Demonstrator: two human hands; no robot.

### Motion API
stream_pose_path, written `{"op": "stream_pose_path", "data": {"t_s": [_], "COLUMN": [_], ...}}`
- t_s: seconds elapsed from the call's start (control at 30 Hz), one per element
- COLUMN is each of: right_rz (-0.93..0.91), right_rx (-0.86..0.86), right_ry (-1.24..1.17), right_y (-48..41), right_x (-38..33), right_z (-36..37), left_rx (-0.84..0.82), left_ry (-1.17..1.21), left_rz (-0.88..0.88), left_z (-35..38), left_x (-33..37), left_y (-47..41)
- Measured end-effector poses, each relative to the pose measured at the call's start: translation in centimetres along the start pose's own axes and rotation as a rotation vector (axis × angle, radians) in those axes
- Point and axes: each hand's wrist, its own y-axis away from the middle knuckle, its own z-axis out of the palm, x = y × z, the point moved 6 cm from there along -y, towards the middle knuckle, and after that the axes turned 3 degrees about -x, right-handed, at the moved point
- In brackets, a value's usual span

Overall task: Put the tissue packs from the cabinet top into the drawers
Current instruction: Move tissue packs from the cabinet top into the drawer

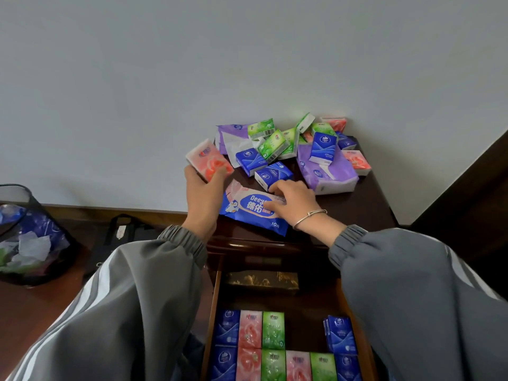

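Observation:
On the dark wooden cabinet top [365, 204] lies a pile of several small tissue packs, blue, green and pink, plus two larger purple packs [328, 171]. My left hand [202, 193] grips a pink tissue pack [209, 160], lifted above the cabinet's left edge. My right hand [295, 203] rests with curled fingers on a flat blue wet-wipe pack [248, 209] near the front edge, touching a small blue pack [272, 174]. Below, the open drawer [211, 320] holds rows of blue, pink and green packs [273, 345].
A black mesh waste bin [30, 237] with wrappers stands on the floor at the left. A dark bag [123, 237] lies by the wall beside the cabinet. A dark patterned box [261, 281] sits at the drawer's back. Dark furniture edges the right side.

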Motion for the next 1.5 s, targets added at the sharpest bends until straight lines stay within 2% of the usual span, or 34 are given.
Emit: {"op": "stream_pose_path", "data": {"t_s": [0.17,0.23,0.3,0.37,0.47,0.67,0.83,0.97,1.13,1.2,1.27,1.33,1.4,1.5], "right_rz": [-0.117,-0.049,0.115,0.292,0.455,0.625,0.746,0.786,0.664,0.535,0.331,0.174,0.109,0.087], "right_rx": [0.502,0.686,0.767,0.753,0.628,0.368,0.359,0.458,0.807,0.871,0.778,0.613,0.5,0.435], "right_ry": [-0.1,-0.13,-0.184,-0.18,-0.176,-0.227,-0.26,-0.435,-0.719,-0.866,-0.969,-0.944,-0.825,-0.662], "right_y": [1.9,2.8,2.9,1.8,-0.8,-5.0,-5.5,-3.3,1.5,3.0,3.5,4.1,4.5,5.0], "right_x": [2.6,6.3,11.0,15.6,19.9,20.8,21.0,21.2,18.9,16.2,11.8,6.7,3.0,0.3], "right_z": [-5.3,-8.1,-10.3,-11.6,-12.0,-9.5,-9.0,-8.4,-9.7,-10.5,-10.6,-9.2,-7.3,-5.1], "left_rx": [-0.191,-0.241,-0.259,-0.266,-0.276,-0.323,-0.318,-0.331,-0.331,-0.34,-0.363,-0.414,-0.503,-0.579], "left_ry": [-0.036,-0.086,-0.098,-0.104,-0.128,-0.151,-0.187,-0.15,-0.067,-0.066,-0.084,-0.075,-0.002,0.213], "left_rz": [-0.029,-0.047,-0.086,-0.123,-0.161,-0.223,-0.213,-0.227,-0.25,-0.215,-0.177,-0.18,-0.236,-0.372], "left_z": [3.6,4.7,5.2,5.3,5.1,5.2,5.2,5.0,5.2,5.7,6.5,7.8,8.9,8.8], "left_x": [-0.4,-1.3,-2.4,-3.4,-4.1,-4.5,-4.8,-4.7,-3.9,-3.3,-2.8,-2.6,-2.4,-2.3], "left_y": [0.7,0.9,1.1,1.1,0.8,0.5,0.2,0.3,0.7,1.3,2.4,3.8,5.3,5.9]}}
